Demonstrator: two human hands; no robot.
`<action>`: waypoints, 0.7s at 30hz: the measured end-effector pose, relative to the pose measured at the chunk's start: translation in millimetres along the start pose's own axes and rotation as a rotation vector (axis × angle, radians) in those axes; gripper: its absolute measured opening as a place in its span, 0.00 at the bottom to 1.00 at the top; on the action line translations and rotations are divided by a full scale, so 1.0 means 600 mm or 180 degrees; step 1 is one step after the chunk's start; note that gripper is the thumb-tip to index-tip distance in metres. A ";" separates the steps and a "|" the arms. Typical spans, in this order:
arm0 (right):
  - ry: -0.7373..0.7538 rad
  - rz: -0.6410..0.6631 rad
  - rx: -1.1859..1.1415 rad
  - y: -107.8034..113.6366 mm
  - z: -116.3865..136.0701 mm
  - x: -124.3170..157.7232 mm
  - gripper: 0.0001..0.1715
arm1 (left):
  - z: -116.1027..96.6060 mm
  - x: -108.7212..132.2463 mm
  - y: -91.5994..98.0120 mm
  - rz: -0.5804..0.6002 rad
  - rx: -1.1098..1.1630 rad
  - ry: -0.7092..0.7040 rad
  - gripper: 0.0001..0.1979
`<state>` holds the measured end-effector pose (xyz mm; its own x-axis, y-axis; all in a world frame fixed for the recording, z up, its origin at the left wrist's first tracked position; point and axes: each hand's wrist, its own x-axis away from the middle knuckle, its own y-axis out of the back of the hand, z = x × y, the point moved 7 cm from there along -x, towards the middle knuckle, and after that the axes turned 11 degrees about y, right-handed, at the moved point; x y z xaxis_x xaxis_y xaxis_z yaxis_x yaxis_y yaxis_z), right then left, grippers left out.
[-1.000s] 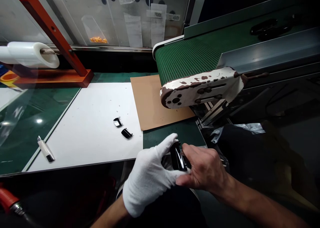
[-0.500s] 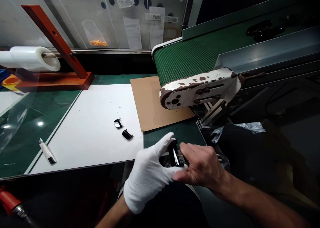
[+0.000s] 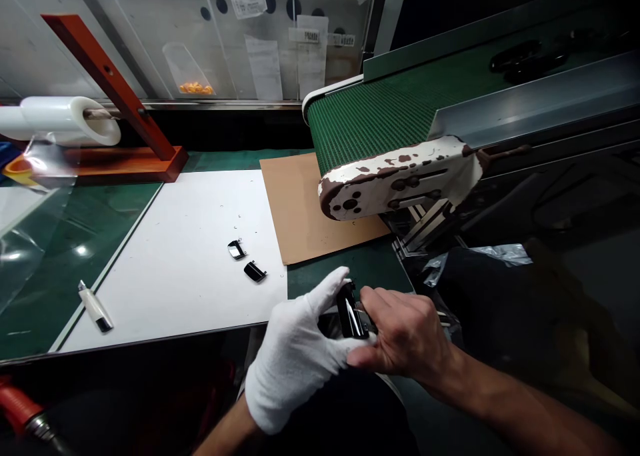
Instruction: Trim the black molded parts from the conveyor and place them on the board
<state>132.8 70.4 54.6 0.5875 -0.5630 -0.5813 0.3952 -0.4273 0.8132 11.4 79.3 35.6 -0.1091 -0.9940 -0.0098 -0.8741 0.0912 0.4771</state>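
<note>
A glossy black plastic part (image 3: pixel 351 313) stands on edge between my hands, just past the front edge of the white board. My left hand (image 3: pixel 293 353), in a white fabric glove, pinches it from the left. My right hand (image 3: pixel 405 336), bare, grips it from the right, with the fingers partly covering its lower end. Much of the part's far side is hidden. Two small black glossy pieces (image 3: pixel 236 249) (image 3: pixel 255 271) lie apart on the white board (image 3: pixel 170 256), to the left of and beyond my hands.
A white-and-black marker (image 3: pixel 95 307) lies near the board's left edge. Brown cardboard (image 3: pixel 305 209) sits beneath the end of a green conveyor belt (image 3: pixel 370 126), which overhangs at right. A film roll (image 3: pixel 65 121) sits on an orange wooden stand (image 3: pixel 125 163) at far left.
The black part has shifted slightly left and turned a little more upright between my hands. My right hand has drawn slightly left with it. The pieces on the board have not moved.
</note>
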 end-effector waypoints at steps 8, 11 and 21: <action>0.0095 0.0022 0.0053 -0.005 0.001 0.005 0.45 | 0.007 -0.002 -0.003 0.0017 -0.0078 0.0001 0.36; 0.0173 0.0039 -0.0003 -0.010 0.001 0.007 0.43 | 0.014 -0.005 -0.007 0.0079 -0.0057 0.0155 0.36; -0.0602 -0.0493 -0.1440 0.006 -0.005 0.017 0.30 | 0.003 0.010 -0.004 -0.0180 -0.0259 -0.0568 0.37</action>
<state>142.3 65.1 51.4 0.3763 -0.6532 -0.6570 0.7581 -0.1906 0.6237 12.2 73.1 32.7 -0.1494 -0.9702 -0.1906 -0.8409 0.0232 0.5407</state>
